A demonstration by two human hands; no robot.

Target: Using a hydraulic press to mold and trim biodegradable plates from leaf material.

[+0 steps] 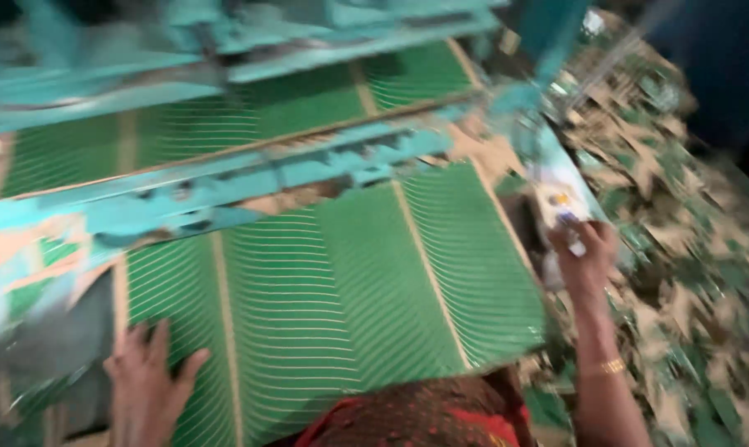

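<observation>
Green sheet (341,290) with white curved lines lies under a teal machine frame (250,178); left hand (146,385) lies flat on its near-left corner, fingers spread, right hand (584,252) past its right edge, fingers pinching something small, scraps (689,248) beyond

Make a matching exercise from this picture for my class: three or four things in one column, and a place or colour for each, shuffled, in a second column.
1. left hand
2. right hand
3. green sheet
4. machine bar

a. turquoise, chipped paint
b. flat on the sheet's lower left
c. pale curved lines and tan stripes
d. raised at the sheet's right edge, at a small white object

Pairs: 1-b, 2-d, 3-c, 4-a
</observation>
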